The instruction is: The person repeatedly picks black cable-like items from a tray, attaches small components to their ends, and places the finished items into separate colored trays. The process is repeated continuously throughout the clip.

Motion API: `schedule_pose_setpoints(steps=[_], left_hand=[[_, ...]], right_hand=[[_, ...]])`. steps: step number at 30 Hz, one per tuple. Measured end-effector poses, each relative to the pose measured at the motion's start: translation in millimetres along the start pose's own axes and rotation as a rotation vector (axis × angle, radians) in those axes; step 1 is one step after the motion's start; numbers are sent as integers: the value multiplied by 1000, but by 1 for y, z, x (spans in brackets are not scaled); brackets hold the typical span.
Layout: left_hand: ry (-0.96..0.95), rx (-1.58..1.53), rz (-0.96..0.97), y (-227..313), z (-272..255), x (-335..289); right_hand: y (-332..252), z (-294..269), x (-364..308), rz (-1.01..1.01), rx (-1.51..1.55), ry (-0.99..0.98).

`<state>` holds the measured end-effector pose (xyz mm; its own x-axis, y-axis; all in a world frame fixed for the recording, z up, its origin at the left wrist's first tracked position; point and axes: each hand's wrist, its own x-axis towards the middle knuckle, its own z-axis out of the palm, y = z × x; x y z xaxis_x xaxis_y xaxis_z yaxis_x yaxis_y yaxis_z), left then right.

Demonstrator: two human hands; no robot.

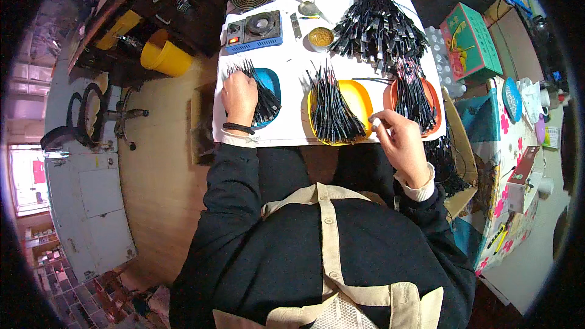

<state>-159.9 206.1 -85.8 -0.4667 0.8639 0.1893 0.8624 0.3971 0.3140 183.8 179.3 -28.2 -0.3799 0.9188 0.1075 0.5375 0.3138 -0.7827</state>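
Black cables (334, 113) part-fill trays: blue (273, 80) at eleven o'clock, yellow (361, 95) at two, orange (434, 99) nearing three; one o'clock's bundle (373, 31) seemingly remains. Left hand (240, 95) curls on blue's cables, grip unclear; right hand (400, 138), nearly pinched beside yellow, contents unclear.

Your left arm (226, 186) reaches almost straight forward, its dark sleeve ending in a pale cuff (239, 140). A black band (238, 128) circles the wrist just beyond it. Your left hand (239, 97) faces back-up, knuckles bent, fingers curled under — the tips are hidden from view. Your right arm (426, 210) bends at the elbow and slants forward and inward, with a similar light cuff (417, 186) at the wrist. Your right hand (403, 143) points toward your left, thumb and forefinger bent close together — whether they pinch anything is too small to tell. Both hands stand well apart.
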Motion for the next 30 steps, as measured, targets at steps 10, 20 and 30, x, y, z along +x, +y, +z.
schedule_pose_setpoints(steps=[10, 20, 30], left_hand=[[34, 75, -11, 10, 4, 2], [7, -641, -197, -16, -22, -7], [-69, -1444, 7, 28, -85, -74]], right_hand=[[-2, 13, 3, -51, -62, -38], [27, 52, 64, -11, -263, 66], [36, 80, 80, 90, -165, 71]])
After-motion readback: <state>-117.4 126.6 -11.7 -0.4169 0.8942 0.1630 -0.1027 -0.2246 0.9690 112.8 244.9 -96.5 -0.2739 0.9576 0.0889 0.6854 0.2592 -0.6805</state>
